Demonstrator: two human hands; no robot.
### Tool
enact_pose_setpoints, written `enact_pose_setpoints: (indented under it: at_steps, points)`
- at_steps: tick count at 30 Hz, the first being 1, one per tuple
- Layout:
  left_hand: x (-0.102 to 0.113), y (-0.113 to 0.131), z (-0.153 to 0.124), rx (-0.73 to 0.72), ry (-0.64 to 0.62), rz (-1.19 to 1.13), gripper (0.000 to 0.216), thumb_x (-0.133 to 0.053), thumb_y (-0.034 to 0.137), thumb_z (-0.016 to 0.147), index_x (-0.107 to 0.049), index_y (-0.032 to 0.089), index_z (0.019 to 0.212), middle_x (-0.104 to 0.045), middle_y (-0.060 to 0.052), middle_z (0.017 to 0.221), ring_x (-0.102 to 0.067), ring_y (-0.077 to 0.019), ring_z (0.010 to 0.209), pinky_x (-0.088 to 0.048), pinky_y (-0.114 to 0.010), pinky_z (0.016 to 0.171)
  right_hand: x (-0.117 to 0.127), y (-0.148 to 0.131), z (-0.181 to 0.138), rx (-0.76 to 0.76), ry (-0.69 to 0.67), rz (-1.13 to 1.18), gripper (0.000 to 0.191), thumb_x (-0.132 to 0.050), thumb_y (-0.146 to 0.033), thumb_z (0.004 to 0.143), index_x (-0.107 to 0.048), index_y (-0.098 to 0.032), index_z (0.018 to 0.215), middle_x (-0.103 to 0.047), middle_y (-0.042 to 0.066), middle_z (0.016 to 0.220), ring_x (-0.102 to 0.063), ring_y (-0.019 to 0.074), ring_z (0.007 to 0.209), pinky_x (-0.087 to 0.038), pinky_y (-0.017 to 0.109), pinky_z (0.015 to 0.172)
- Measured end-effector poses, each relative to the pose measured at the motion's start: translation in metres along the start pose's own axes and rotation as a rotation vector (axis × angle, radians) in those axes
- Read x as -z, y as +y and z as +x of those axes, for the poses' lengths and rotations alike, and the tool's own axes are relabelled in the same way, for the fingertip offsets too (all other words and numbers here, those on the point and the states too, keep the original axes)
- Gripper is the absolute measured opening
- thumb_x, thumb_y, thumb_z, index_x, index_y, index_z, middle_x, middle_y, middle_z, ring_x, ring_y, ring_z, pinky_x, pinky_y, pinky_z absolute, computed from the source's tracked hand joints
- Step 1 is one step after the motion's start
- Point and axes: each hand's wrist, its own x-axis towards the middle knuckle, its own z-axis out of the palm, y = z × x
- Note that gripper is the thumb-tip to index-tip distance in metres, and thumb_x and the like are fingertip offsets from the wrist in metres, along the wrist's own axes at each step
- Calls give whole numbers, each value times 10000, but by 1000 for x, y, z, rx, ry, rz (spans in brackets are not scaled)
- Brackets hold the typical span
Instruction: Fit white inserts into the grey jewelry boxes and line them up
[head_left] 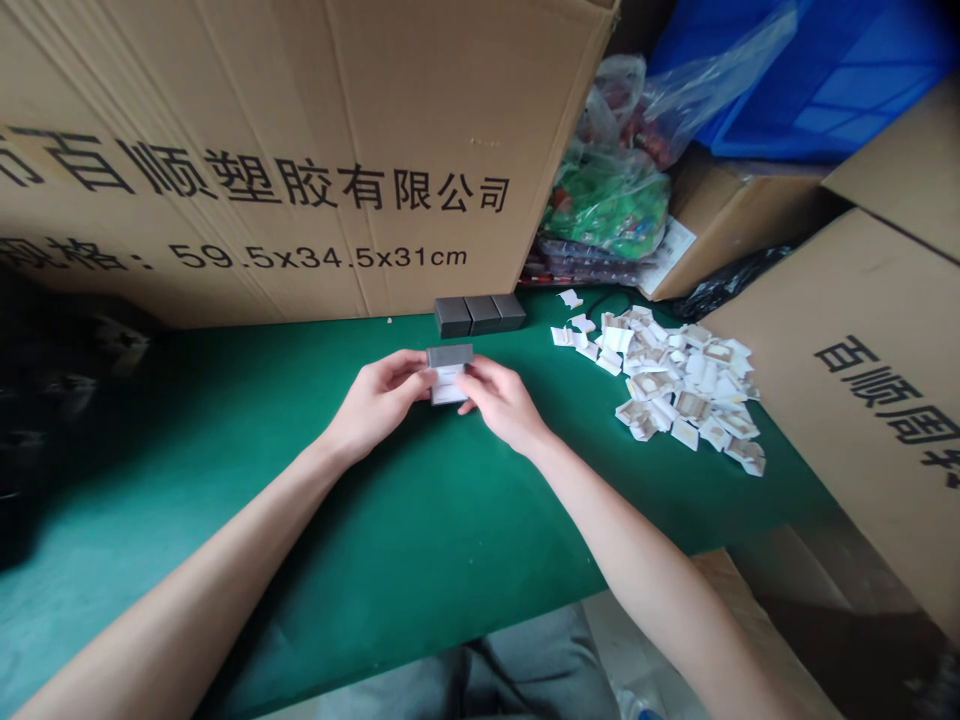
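Between both hands, over the middle of the green table, is a small dark grey box (450,354) with a white insert (448,384) showing on the side facing me. My left hand (382,395) grips its left side, thumb on the front. From the right, my right hand (499,398) holds the same box, its thumb on the white insert. Just beyond the hands, a row of 3 closed dark grey boxes (484,315) stands on the table. To the right lies a heap of folded white card pieces (694,375).
A large printed carton (300,120) walls off the back of the green table (360,590). Bagged green items (611,205) and a blue crate (832,90) are at the back right. Another carton (870,400) borders the right side. Dark objects (56,390) sit at the left.
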Motion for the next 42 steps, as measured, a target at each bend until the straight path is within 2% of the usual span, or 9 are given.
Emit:
enact_pose_setpoints:
  at_steps: [7,17,24,32,37,42]
  points:
    - [0,-3,0,-5,3,37,407,-719,463,867,-723,178,1158,-766,-78,1078,-697,-222,927,-547,-330,817,2,-1,0,-20,6,-29,328,-651,-386,888,-706,-213,1161,-743,46,1042,-616,112,676,-567,239,547]
    - [2,-5,3,-79,-30,110,411,-717,477,866,-731,179,1148,-776,-91,1098,-717,-263,990,-564,-392,923,2,0,0,19,-8,-57,429,-717,-515,841,-727,-212,1146,-755,62,1026,-640,150,739,-599,287,603]
    - [0,-1,0,-36,-37,70,479,-692,537,888,-714,184,1212,-761,-102,1160,-708,-267,1017,-567,-383,911,2,0,0,15,14,-41,425,-703,-493,859,-734,-199,1165,-752,57,1026,-618,128,703,-584,263,590]
    - [-2,6,-2,-37,-80,50,514,-708,505,884,-672,189,1287,-740,-108,1226,-700,-281,1089,-556,-407,978,2,2,0,17,56,-64,444,-637,-508,912,-715,-205,1227,-747,65,1092,-645,130,713,-615,275,625]
    - [0,5,-2,-20,-76,65,516,-723,474,874,-662,196,1304,-727,-113,1249,-715,-274,1046,-565,-414,955,4,6,0,18,30,-9,497,-649,-507,908,-676,-203,1300,-726,84,1211,-708,181,857,-662,331,706]
    - [-1,2,0,-32,-46,31,521,-703,477,890,-656,172,1309,-712,-133,1280,-704,-278,1062,-544,-447,998,3,2,-1,-25,0,61,534,-712,-367,845,-641,-199,1347,-748,79,1202,-722,227,989,-676,373,779]
